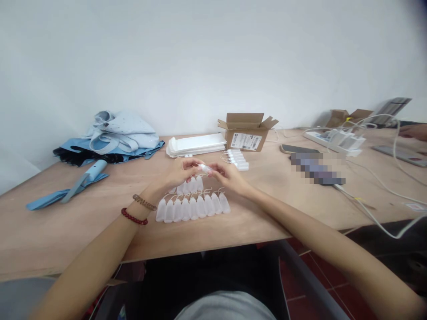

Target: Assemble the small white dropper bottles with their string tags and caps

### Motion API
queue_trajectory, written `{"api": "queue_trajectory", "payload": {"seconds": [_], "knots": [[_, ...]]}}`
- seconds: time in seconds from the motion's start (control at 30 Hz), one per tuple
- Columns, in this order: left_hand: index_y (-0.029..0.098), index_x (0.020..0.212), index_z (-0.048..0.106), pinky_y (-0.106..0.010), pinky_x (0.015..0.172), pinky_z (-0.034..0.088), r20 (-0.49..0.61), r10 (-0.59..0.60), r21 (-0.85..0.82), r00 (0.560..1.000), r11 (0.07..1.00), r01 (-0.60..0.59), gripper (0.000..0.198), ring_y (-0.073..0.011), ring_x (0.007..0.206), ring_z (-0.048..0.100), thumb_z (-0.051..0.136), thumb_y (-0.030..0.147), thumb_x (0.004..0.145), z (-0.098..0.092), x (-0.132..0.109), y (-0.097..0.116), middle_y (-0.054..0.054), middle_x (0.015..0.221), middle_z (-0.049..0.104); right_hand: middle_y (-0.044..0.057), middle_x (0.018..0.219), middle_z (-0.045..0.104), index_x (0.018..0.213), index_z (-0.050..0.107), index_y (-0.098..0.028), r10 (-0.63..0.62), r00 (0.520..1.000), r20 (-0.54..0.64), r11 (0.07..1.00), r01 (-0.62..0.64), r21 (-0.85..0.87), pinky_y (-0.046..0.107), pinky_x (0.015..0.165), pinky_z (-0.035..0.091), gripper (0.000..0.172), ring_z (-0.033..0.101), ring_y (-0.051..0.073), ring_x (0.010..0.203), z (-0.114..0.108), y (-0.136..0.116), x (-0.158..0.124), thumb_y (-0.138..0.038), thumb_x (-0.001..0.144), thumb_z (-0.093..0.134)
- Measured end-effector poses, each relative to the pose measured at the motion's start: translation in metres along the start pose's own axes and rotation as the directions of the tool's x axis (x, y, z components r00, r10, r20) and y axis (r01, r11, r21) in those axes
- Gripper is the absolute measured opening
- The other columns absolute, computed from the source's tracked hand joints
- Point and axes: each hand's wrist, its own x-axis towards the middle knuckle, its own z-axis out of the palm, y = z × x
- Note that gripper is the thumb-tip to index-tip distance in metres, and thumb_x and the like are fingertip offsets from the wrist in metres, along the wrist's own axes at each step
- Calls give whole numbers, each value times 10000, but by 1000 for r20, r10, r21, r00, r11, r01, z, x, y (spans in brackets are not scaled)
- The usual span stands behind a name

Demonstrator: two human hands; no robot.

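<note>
Both hands meet above the middle of the table. My left hand point(185, 171) pinches one end of a small white plastic piece point(204, 168), bottle-like in shape, and the fingers of my right hand point(224, 172) close on its other end. Just below them lies a row of translucent white sleeve-like pieces point(193, 209) with thin cords at their tops. A second, shorter row of similar pieces point(190, 186) sits behind it, partly covered by my left hand. Past my right hand, several small white pieces with cords point(237, 159) lie side by side.
An open cardboard box point(247, 133) and a white packet point(196, 144) stand at the back. Folded blue cloth point(123, 133) and a blue umbrella-like item point(71, 189) lie left. To the right are phones point(300, 149), a power strip point(336, 140), cables, and another person's hand point(415, 131).
</note>
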Motion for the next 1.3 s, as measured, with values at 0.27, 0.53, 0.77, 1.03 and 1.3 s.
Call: {"api": "queue_trajectory", "payload": {"seconds": [0.27,0.53,0.77,1.03,1.3], "knots": [[147,709,611,-203,420,349,-61,-31,94,998,995,37,394,-94,493,442,541,522,810,2,0,2,-5,561,488,56,867,691,1062,621,-141,-12,1000,7,1000,12,-7,245,647,429,252,593,138,701,1,-2,0,-280,890,502],[147,859,672,-217,480,380,21,72,156,997,985,-75,313,-106,556,483,610,440,769,-2,1,-3,-23,683,589,53,846,696,997,632,-144,-8,1000,-15,1000,8,-22,253,662,437,201,602,149,720,0,1,-1,-248,876,510],[151,812,703,-221,520,388,-45,70,179,997,982,-61,348,-117,585,514,573,473,800,-1,1,-1,-35,673,634,36,781,674,998,647,-142,-32,999,-18,997,31,-66,235,600,392,229,530,118,619,-2,0,1,-269,888,491],[138,710,683,-223,474,343,0,62,207,998,976,-61,413,-105,498,458,516,495,831,0,2,-8,-20,565,573,52,835,696,984,646,-149,-16,999,-42,998,14,-57,256,657,425,202,579,141,683,-1,1,1,-246,869,511],[163,851,672,-274,654,409,-22,278,444,960,863,-240,203,-160,701,541,528,305,827,11,-5,4,-44,800,662,44,732,668,870,621,-134,128,991,33,977,-131,168,231,551,400,155,539,113,582,-6,1,3,-245,834,519]]}}
